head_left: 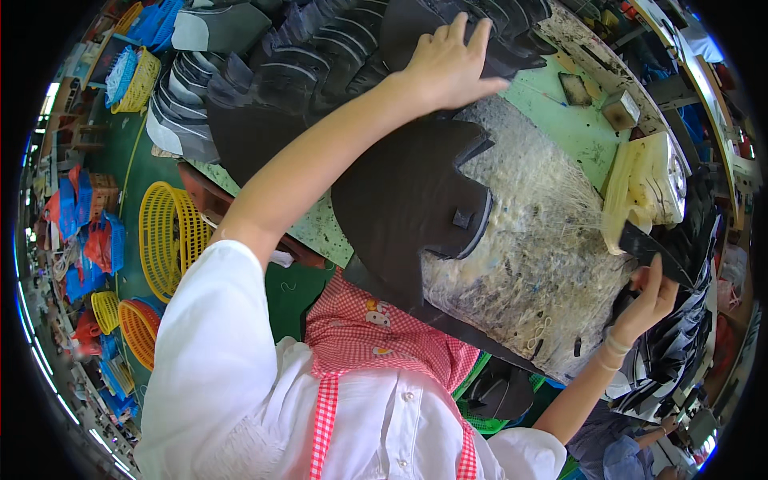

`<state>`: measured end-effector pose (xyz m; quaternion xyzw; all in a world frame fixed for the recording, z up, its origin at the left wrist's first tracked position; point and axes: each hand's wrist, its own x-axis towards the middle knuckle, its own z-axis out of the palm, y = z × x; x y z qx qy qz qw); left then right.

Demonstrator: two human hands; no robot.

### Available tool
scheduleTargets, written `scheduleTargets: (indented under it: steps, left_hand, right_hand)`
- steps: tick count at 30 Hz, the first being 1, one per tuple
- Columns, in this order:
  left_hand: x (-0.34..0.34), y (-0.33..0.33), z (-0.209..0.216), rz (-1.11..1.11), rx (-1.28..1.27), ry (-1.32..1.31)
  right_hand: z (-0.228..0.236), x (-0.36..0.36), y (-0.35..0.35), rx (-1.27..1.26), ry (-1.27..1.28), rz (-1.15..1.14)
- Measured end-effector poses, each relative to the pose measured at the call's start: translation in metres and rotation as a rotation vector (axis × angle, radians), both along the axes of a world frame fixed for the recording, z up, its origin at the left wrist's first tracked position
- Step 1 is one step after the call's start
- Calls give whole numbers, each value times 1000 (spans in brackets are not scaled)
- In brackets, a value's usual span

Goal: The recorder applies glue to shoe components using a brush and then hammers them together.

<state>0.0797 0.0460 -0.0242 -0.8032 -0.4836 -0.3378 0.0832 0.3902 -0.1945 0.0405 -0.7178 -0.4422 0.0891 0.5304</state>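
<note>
My left hand (450, 68) reaches across to the far side with its fingers spread, over or on a pile of black curved sheet pieces (336, 48); whether it touches them I cannot tell. At the right, my right hand (646, 308) is closed on a black pointed piece (646, 246), pinched between thumb and fingers. Between my arms, a large dark piece with a notched edge (400, 204) lies flat, partly over a grey, fibrous, glue-crusted board (528, 232). A small dark square tab (462, 217) sits near its notched edge.
A cream-coloured glue-stained container (650, 180) and a small metal box (621, 110) stand on the green table (560, 128). More black pieces (688, 320) hang or lie at the right. Yellow baskets (164, 240) stand on the left floor. Another person (620, 448) sits at lower right.
</note>
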Motion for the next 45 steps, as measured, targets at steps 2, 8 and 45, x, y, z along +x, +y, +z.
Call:
scheduleTargets:
  steps: [2, 8, 45]
  left_hand:
    - [-18, -28, 4, -303, 35, -126]
    - [-106, -130, 39, -1043, -738, 106]
    - [-138, -145, 8, -1012, -703, -49]
  right_hand:
    - [3, -45, -4, -2, 145, 98]
    - [-13, -130, 45, -262, -137, 532]
    - [-22, -127, 5, -164, -215, 782]
